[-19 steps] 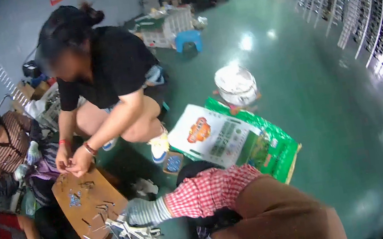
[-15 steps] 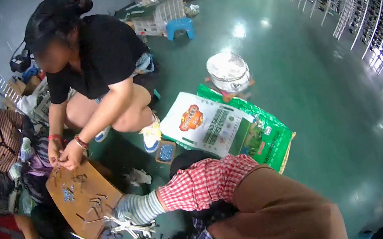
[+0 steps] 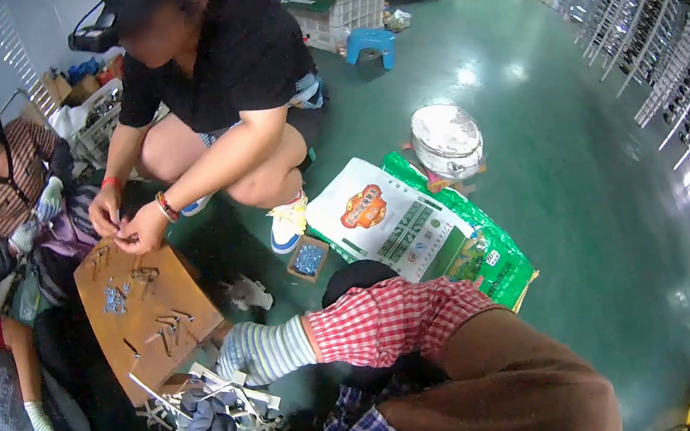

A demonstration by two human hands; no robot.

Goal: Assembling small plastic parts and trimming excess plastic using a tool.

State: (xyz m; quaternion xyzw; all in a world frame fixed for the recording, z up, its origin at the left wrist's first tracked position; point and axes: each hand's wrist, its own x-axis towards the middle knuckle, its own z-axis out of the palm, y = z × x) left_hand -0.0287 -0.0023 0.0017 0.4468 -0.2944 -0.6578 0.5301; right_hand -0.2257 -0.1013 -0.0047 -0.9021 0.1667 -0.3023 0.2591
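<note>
My left hand (image 3: 205, 425), in a grey glove with dark fingers, is closed around a bunch of white branched rods (image 3: 252, 396) low in the view. One long thin rod (image 3: 153, 392) sticks out toward the upper left. My right hand (image 3: 263, 351), in a striped glove below a red checked sleeve, reaches in from the right against the bunch. It looks closed, but its fingertips are hidden and what they grip cannot be made out. Just beyond both hands is a brown board (image 3: 176, 287) with dark screws or pins (image 3: 171, 322) and small blue parts (image 3: 115, 299) on it.
A person in black (image 3: 222, 63) crouches across the board, both hands over its far edge. Two others in gloves sit at the left. A small box of blue pieces (image 3: 309, 259), a white-and-green sack (image 3: 390, 217), a round white bucket (image 3: 447, 141) and a blue stool (image 3: 370, 45) stand beyond.
The view has shifted, so the scene sits further right. My left hand has come up closer to my right hand, and the bunch of white rods has turned and gathered between them.
</note>
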